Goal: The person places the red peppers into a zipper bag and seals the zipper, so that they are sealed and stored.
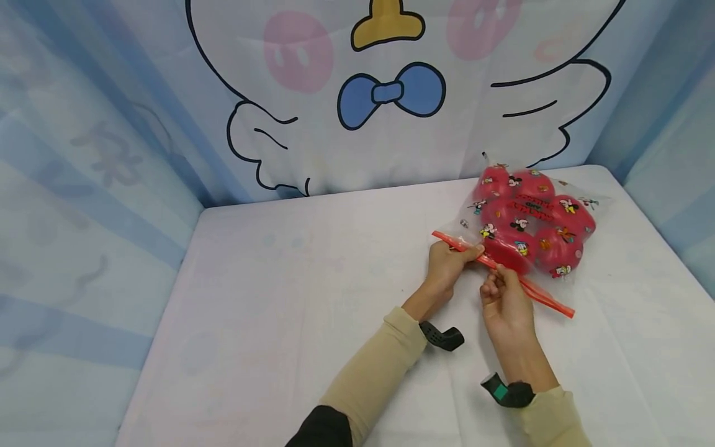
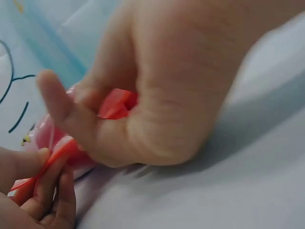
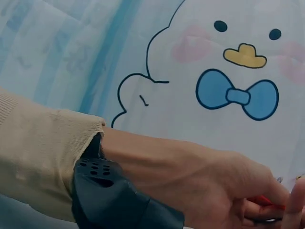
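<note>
A clear plastic zip bag (image 1: 533, 206) with cartoon prints lies at the table's right rear, bulging with several red rounded things whose kind I cannot tell. A red zip strip (image 1: 544, 297) runs along its near edge. My left hand (image 1: 447, 267) grips the strip toward its left end, thumb on top. Close by on the right, my right hand (image 1: 509, 307) pinches the strip near its middle. In the left wrist view, the right hand's fingers (image 2: 45, 193) hold the strip beside the large left hand (image 2: 167, 95). The left forearm and hand (image 3: 190, 176) cross the right wrist view.
A white cloth covers the table (image 1: 268, 310). Behind it hangs a curtain (image 1: 391, 149) with a cartoon figure and a blue bow tie; blue-and-white curtains (image 1: 84, 248) hang at the sides. Each wrist wears a black camera mount (image 1: 444, 337).
</note>
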`<state>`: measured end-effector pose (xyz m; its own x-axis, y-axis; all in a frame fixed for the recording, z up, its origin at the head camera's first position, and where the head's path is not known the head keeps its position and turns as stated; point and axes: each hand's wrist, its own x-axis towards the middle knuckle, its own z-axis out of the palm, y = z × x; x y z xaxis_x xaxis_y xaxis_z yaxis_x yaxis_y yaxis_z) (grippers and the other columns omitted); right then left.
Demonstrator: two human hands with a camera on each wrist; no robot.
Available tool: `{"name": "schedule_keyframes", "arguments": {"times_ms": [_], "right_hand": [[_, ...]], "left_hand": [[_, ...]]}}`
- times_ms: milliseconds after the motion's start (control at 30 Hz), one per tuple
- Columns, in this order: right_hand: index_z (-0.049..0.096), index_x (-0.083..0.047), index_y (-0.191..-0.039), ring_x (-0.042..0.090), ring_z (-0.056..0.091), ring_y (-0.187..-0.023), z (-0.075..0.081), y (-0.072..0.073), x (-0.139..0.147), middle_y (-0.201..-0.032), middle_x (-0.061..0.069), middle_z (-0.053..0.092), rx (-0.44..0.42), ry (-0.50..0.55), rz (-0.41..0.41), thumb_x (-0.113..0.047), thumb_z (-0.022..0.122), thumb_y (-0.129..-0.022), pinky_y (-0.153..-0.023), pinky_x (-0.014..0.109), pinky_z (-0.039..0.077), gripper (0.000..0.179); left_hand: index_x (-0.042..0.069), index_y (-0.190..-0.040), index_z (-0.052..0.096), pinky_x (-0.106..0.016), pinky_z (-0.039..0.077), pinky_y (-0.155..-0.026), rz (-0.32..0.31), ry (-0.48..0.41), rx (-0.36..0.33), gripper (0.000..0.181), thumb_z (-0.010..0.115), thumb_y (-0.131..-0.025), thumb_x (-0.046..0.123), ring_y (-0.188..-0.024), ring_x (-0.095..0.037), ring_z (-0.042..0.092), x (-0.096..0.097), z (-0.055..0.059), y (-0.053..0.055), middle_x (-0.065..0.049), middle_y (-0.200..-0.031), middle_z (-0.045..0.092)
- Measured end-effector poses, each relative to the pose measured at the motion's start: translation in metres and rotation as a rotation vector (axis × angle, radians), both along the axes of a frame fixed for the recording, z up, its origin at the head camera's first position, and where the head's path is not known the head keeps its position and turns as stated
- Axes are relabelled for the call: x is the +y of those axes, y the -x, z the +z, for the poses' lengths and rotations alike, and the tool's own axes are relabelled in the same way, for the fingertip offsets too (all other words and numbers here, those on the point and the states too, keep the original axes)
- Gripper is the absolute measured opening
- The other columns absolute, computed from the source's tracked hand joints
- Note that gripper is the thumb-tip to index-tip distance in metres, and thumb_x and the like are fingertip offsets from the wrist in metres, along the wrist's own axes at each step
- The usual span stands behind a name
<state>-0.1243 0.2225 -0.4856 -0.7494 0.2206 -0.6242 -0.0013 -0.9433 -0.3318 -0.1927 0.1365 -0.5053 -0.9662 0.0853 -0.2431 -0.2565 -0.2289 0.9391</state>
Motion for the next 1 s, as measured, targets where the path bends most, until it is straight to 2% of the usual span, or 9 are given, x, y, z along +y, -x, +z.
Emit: {"name": "schedule_keyframes", "arguments": {"times_ms": [200,367,600,767,1000], "right_hand": [[0.064,-0.007,-0.095,0.015,0.048,-0.064,0.0,0.0,0.005,-0.084,0.006,0.061,-0.002,0.127,0.071,-0.015,0.07,-0.1,-0.053,0.023,0.047,0.011],[0.066,-0.007,-0.095,0.015,0.048,-0.063,0.001,0.0,0.008,-0.083,0.007,0.064,0.017,0.187,0.136,-0.015,0.07,-0.099,-0.052,0.023,0.047,0.01],[0.071,-0.007,-0.096,0.014,0.045,-0.063,0.002,0.0,0.009,-0.084,0.005,0.064,0.02,0.195,0.179,-0.016,0.069,-0.1,-0.051,0.021,0.045,0.011],[0.071,-0.008,-0.096,0.014,0.041,-0.061,0.003,0.0,0.008,-0.084,0.004,0.061,0.02,0.165,0.202,-0.017,0.068,-0.101,-0.051,0.021,0.041,0.011],[0.074,-0.012,-0.102,0.013,0.04,-0.064,0.004,0.001,0.007,-0.088,0.002,0.063,0.017,0.123,0.248,-0.02,0.071,-0.099,-0.054,0.022,0.039,0.009]], "left_hand": [[0.003,-0.106,0.072,-0.023,0.06,-0.073,-0.051,0.043,0.083,0.018,0.077,-0.095,0.016,-0.072,-0.008,0.068,-0.002,-0.002,-0.005,-0.015,-0.093,0.079],[0.008,-0.114,0.068,-0.02,0.058,-0.074,-0.107,0.106,0.12,0.024,0.075,-0.097,0.024,-0.073,-0.006,0.067,-0.006,-0.001,-0.005,-0.014,-0.098,0.08],[0.001,-0.102,0.077,-0.014,0.048,-0.072,-0.192,0.242,0.174,0.03,0.071,-0.1,0.03,-0.073,0.0,0.064,-0.012,-0.002,-0.004,-0.015,-0.095,0.08],[-0.005,-0.099,0.077,-0.013,0.048,-0.072,-0.223,0.198,0.151,0.031,0.071,-0.1,0.025,-0.071,-0.003,0.064,-0.014,-0.001,-0.004,-0.021,-0.095,0.079],[-0.006,-0.097,0.077,-0.013,0.046,-0.069,-0.228,0.186,0.135,0.032,0.073,-0.099,0.025,-0.071,-0.003,0.061,-0.016,0.0,-0.004,-0.019,-0.092,0.078]]}}
